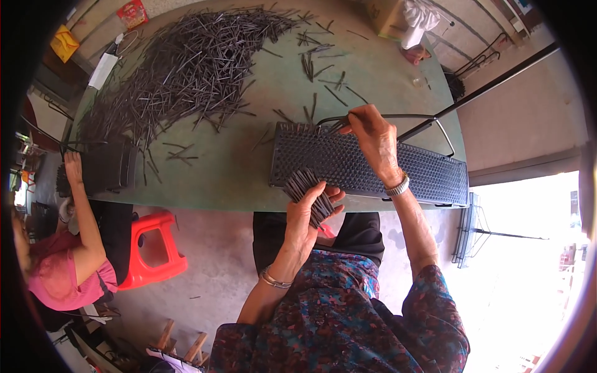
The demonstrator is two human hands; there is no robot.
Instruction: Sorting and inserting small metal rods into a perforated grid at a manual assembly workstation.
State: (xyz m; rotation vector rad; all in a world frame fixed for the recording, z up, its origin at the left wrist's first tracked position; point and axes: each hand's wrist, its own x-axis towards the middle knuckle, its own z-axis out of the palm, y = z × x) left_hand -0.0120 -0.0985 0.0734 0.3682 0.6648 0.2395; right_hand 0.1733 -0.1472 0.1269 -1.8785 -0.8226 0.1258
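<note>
My left hand (306, 208) is closed around a bundle of thin black sticks (303, 189), held over the near edge of the table. Across the table edge in front of me lies a long dark tray (423, 171) with rows of small holes. Some stick ends stand in its far left corner. Above the tray's far side, my right hand (376, 140) is pinched, with thin dark sticks between thumb and fingers; how many I cannot tell. A large heap of loose black sticks (193, 68) covers the far left of the green table (230, 168).
A co-worker's hand (73, 166) rests at a dark tray (106, 166) on the left. A red plastic stool (152, 252) stands beside that person. A black metal rod (497, 81) runs behind my tray. At the back right are a carton (384, 17) and a white bag (418, 22).
</note>
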